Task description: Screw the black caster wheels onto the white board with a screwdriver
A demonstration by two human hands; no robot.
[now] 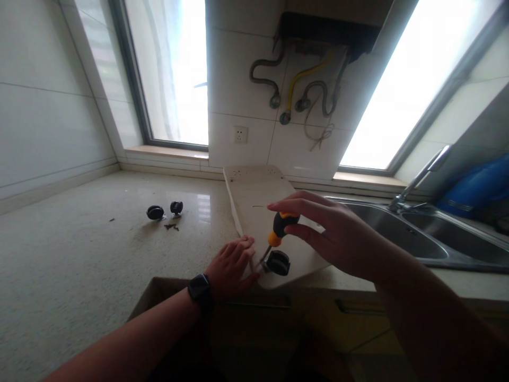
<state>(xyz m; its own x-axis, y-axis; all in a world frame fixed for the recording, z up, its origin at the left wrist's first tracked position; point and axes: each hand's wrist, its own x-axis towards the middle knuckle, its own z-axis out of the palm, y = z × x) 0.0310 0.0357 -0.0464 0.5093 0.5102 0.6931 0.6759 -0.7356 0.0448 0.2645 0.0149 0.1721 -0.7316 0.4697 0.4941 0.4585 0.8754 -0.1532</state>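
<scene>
A white plastic panel (262, 196) with rounded corners lies on the counter. At its near corner a black caster wheel (278, 263) sits on a metal plate. My right hand (326, 225) grips a yellow and black screwdriver (280, 227) by the handle, fingers around its top. The screwdriver slants down, with its tip at the plate beside the wheel; the screw there is too small to make out. My left hand (233, 265), with a black watch on the wrist, holds the panel's near left edge, thumb close to the screwdriver tip.
Two loose caster wheels (155, 213) and several small screws (170, 226) lie on the speckled counter (99, 254) to the left. A steel double sink (397, 233) with a faucet (419, 180) is at the right. Hoses (294, 85) hang on the tiled wall behind.
</scene>
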